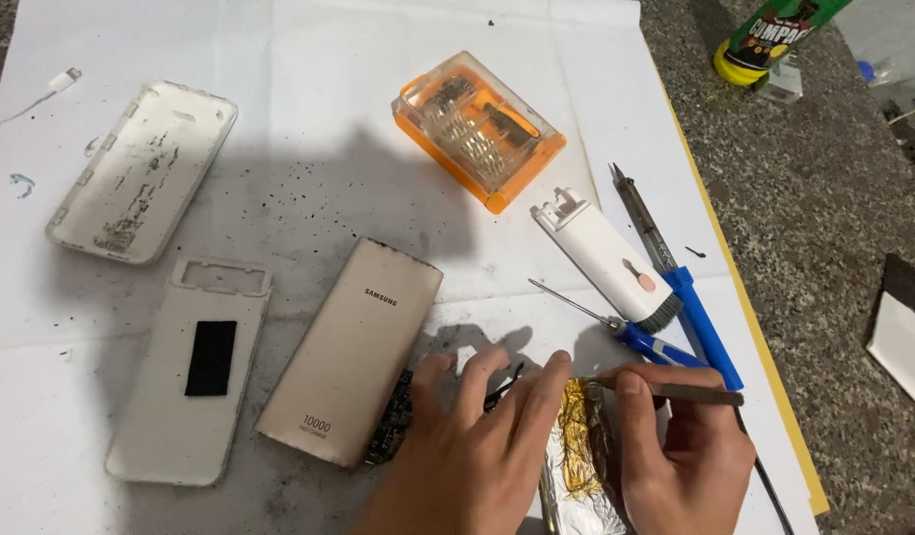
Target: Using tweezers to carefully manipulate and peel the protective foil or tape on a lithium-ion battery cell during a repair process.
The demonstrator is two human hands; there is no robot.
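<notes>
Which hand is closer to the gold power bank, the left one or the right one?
Left. The left hand lies just right of the gold power bank, its fingers almost at its lower edge. The right hand is farther right, beyond the foil pack, holding tweezers.

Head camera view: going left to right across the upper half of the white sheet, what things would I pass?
White cable end → scuffed white case shell → orange and clear screwdriver-bit box → white cleaning tool with a brush end → blue-handled soldering iron → green bottle with a yellow cap, off the sheet on the stone counter.
</notes>
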